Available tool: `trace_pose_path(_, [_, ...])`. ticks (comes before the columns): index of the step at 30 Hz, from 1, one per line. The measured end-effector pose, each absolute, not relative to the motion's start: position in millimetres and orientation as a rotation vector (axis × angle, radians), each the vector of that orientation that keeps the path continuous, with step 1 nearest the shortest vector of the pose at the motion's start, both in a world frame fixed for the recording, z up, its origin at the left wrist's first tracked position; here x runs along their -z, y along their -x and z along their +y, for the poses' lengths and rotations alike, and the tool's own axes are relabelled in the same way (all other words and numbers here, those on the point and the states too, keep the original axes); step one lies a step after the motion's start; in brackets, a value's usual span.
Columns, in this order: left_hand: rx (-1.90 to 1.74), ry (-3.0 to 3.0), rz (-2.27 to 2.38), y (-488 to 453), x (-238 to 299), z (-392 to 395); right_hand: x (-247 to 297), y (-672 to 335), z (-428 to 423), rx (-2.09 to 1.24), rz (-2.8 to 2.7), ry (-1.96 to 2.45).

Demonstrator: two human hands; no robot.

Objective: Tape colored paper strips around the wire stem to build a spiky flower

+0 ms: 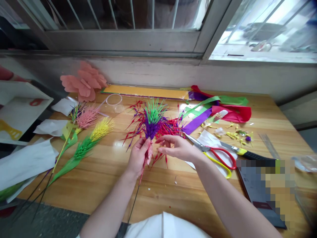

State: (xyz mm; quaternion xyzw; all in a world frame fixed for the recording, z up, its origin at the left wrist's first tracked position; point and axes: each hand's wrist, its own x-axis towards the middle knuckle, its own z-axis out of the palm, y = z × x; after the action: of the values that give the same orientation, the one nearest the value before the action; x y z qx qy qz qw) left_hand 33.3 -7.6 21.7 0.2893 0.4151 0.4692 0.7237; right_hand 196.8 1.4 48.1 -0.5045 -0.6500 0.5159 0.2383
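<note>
Upright in my left hand [139,157] is an artificial wheat ear [154,117], bright green at the tip and purple below, with red pieces lower down. My fingers wrap its base, and a thin dark stem [134,202] runs down toward the table's front edge. Just to the right hovers my right hand [174,147], its fingers apart and curved toward the ear with nothing visible in them. Loose red and purple spikelets [170,127] lie in a pile behind both hands.
Right of my hands lie scissors [224,157] on white paper, a utility knife [257,156] and coloured strips [198,120]. Finished yellow-green wheat [85,147], a pink ear [88,115] and a large pink paper flower [85,81] are at left. A dark booklet [260,198] sits at right.
</note>
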Motion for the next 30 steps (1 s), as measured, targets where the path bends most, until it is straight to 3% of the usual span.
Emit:
trace_pose_path(10, [-0.974,-0.791,1.041,-32,-21,-4,-33,-216,-10,-1.382,-1.768,1.277])
trace_pose_path(16, [-0.906,-0.861,1.041,-36,-34,-8,-28,-220,-12,-1.554,-1.688,1.119])
trace_pose_path(23, [-0.893,-0.859,1.014,-50,-50,-19,-33,-212,-20,-1.271,-1.805,1.124])
trace_pose_path(30, [-0.817,-0.987,1.105,-57,-57,-27,-24,-218,-25,-1.393,-1.574,0.942])
